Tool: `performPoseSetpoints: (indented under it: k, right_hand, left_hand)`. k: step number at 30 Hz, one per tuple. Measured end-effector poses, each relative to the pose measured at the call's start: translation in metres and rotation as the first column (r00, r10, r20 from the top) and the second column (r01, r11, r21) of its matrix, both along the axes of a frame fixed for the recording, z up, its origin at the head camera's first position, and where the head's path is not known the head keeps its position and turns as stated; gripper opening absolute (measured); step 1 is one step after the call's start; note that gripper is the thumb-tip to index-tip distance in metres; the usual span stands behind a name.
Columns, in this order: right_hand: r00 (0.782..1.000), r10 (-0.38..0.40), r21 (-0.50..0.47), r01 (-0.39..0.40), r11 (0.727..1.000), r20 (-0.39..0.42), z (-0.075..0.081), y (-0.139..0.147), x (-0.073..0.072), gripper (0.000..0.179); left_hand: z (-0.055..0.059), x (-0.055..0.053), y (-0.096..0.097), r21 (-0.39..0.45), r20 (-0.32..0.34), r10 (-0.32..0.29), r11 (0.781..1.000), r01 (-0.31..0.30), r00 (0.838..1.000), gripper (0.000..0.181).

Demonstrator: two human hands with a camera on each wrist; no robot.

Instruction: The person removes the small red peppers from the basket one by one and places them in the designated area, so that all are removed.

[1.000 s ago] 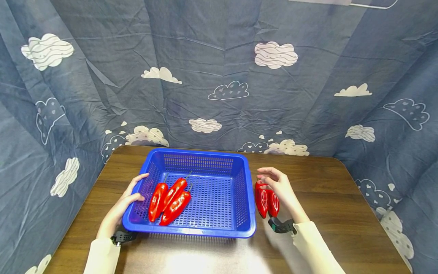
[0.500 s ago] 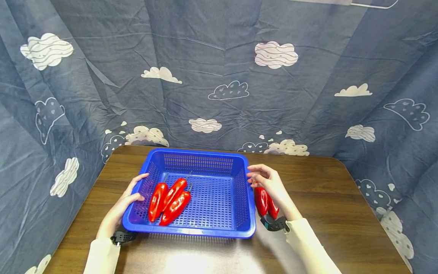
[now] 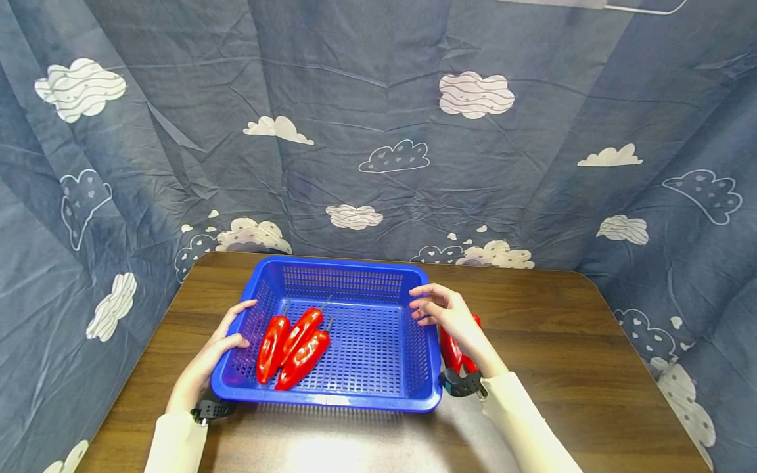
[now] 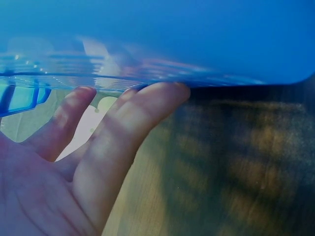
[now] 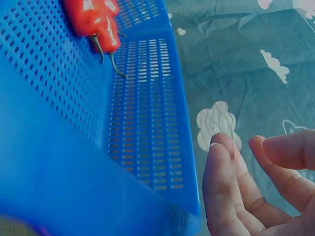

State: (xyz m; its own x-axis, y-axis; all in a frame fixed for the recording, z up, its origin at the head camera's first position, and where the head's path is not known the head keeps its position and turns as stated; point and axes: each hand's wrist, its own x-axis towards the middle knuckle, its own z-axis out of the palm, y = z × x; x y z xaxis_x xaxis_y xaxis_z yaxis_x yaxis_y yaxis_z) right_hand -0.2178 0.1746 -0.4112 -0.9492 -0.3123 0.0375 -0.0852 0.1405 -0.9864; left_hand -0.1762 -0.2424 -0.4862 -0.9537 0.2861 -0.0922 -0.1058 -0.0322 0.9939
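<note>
A blue plastic basket stands on the table, with three long red peppers lying at the left of its floor. My left hand touches the basket's left rim. Its thumb and fingers look mostly straight, lying against the rim in the left wrist view. My right hand hovers over the basket's right rim with its fingers loosely bent and holding nothing. Under the right forearm, outside the basket, lie red peppers, partly hidden by the hand and wrist. In the right wrist view, the fingers and thumb stand apart.
The brown wooden table extends right of the basket and in front of it. A dark grey curtain with cloud prints hangs behind the table and at both sides. Each wrist wears a black strap.
My right hand has moved left, from above the loose peppers to over the basket's right rim, still holding nothing. The left hand, the basket and the peppers inside have stayed put.
</note>
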Motion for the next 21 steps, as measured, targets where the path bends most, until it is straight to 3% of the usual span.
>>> performPoseSetpoints:
  k: [21]
  right_hand:
    - [0.997,0.076,0.027,-0.076,0.997,0.021,-0.002,-0.03,-0.002,0.027]
  left_hand:
    - [0.0,0.0,0.0,0.01,0.0,-0.004,1.0,0.004,1.0,0.07]
